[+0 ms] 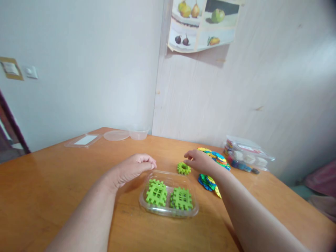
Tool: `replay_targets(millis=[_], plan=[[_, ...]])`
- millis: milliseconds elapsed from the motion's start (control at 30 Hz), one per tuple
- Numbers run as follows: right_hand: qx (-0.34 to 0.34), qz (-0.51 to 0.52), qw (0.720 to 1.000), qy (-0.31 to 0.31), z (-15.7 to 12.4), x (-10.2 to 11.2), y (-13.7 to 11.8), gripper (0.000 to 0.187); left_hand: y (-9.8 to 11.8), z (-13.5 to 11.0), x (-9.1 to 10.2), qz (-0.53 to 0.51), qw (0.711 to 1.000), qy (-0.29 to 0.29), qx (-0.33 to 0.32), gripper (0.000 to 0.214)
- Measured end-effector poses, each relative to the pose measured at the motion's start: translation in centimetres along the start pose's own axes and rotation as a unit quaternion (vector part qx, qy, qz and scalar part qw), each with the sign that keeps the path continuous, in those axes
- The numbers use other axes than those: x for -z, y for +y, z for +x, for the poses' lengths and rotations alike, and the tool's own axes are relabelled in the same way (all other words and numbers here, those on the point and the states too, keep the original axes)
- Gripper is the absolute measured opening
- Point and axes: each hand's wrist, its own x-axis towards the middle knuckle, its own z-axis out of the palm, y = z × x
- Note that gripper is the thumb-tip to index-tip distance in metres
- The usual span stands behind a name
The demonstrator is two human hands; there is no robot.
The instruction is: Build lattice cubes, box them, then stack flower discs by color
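My left hand (139, 166) is loosely curled, thumb against the fingers, beside the back left corner of a clear plastic tray (168, 211). Nothing shows in its grip; whether it touches the rim I cannot tell. Two groups of square green lattice blocks lie inside the tray, one on the left (156, 193) and one on the right (181, 198). Behind the tray, a green toothed block with a round hole (183, 168) lies on the table. Just right of it hovers my right hand (201, 161), thumb and forefinger slightly apart, with nothing seen between them.
Colourful notched plastic discs (208, 182) lie in piles under and beyond my right forearm on the wooden table (126, 227). A clear box of coloured tubs (248, 155) stands back right. Along the back left are a flat clear lid (85, 140), a round lid (116, 135) and a bowl (138, 134).
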Motion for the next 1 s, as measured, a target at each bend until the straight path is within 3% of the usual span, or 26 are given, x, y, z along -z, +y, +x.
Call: replay_targets(millis=[100,233,400,600,767,1000], plan=[[0.001,-0.023,0.999,-0.038,0.1,-0.6,0.5,0.046,-0.1,0.0,0.0,0.007,1.0,-0.002,0.011,0.029],[-0.009,-0.039,0.997,-0.072,0.0,-0.9,0.3,0.027,0.0,0.0,0.0,0.013,1.0,-0.004,0.019,0.03],[-0.032,-0.007,0.998,-0.045,0.6,-1.5,0.9,0.01,0.3,-0.1,-0.1,0.007,1.0,-0.003,0.021,0.032],[-0.061,0.006,0.998,-0.02,0.8,-2.1,1.5,0.019,0.5,-0.2,-0.2,0.0,1.0,-0.005,0.022,0.04],[-0.047,-0.005,0.998,-0.035,0.8,-2.1,1.1,0.01,0.4,-0.1,-0.2,-0.006,1.0,-0.004,0.018,0.041],[-0.046,0.035,0.998,-0.01,0.7,-1.0,0.8,0.009,0.1,0.0,-0.3,0.0,1.0,-0.005,0.022,0.041]])
